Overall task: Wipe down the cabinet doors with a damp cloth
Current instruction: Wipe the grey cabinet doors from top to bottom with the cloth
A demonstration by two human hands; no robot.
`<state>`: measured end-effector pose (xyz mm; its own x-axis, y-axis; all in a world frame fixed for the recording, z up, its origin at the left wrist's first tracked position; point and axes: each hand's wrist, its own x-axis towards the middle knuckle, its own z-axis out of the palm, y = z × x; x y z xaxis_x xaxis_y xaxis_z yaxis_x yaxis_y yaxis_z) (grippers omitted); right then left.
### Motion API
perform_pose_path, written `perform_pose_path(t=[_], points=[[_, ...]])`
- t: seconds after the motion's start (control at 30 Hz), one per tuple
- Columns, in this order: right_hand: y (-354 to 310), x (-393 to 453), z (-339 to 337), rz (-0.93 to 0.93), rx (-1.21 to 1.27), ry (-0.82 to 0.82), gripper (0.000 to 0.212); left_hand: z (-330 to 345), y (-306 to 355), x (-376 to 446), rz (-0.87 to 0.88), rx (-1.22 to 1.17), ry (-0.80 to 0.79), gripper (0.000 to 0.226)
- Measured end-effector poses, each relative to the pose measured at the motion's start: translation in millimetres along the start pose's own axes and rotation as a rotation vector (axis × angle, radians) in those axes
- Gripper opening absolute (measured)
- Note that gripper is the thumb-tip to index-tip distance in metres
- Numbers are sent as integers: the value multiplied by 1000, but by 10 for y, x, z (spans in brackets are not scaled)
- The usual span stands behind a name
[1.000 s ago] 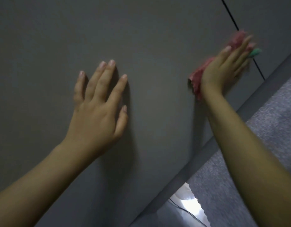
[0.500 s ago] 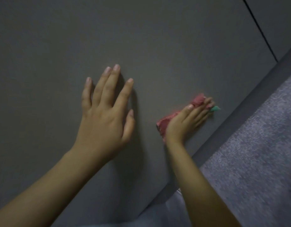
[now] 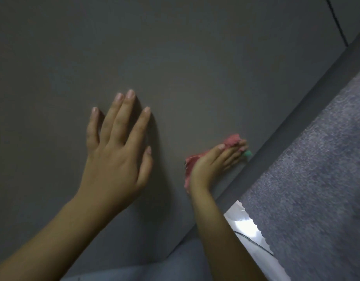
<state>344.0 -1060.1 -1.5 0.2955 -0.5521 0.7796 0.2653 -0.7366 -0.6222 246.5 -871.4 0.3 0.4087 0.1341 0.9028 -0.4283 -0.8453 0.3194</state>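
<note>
A plain dark grey cabinet door fills most of the view. My left hand lies flat on it with fingers straight and spread. My right hand presses a pink cloth against the door close to its lower edge, fingers straight over the cloth. A small green corner of the cloth sticks out past the fingertips. Most of the cloth is hidden under the hand.
A thin dark seam at the upper right separates this door from the adjoining one. A grey plinth strip runs below the door. A grey carpet with a scalloped edge covers the floor beside a pale bright patch.
My right hand has swept the cloth down from near the seam to the door's lower edge. The left hand has stayed flat on the door.
</note>
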Motion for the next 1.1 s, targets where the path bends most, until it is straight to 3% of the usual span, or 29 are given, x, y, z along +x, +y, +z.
perform_pose_path(t=[0.1, 0.3, 0.5, 0.67, 0.8, 0.97, 1.1], points=[[-159, -135, -33, -234, 0, -19, 54, 4, -1, -13, -18, -5, -12, 60], [-218, 123, -29, -148, 26, 21, 57, 32, 29, 1, -24, -10, -3, 59], [-70, -138, -75, -351, -69, -91, 55, 43, 60, 4, -42, -16, 10, 60], [-117, 486, -34, -101, 14, 106, 54, 23, 37, -5, -35, -10, -3, 60], [-77, 309, 15, 12, 18, 126, 59, 15, 39, 1, -21, 5, -8, 61], [17, -260, -42, -95, -7, -22, 56, -1, 39, 11, -19, 12, -2, 62], [-114, -75, -65, -220, -11, -18, 55, -68, -13, 15, 7, 18, -9, 61]])
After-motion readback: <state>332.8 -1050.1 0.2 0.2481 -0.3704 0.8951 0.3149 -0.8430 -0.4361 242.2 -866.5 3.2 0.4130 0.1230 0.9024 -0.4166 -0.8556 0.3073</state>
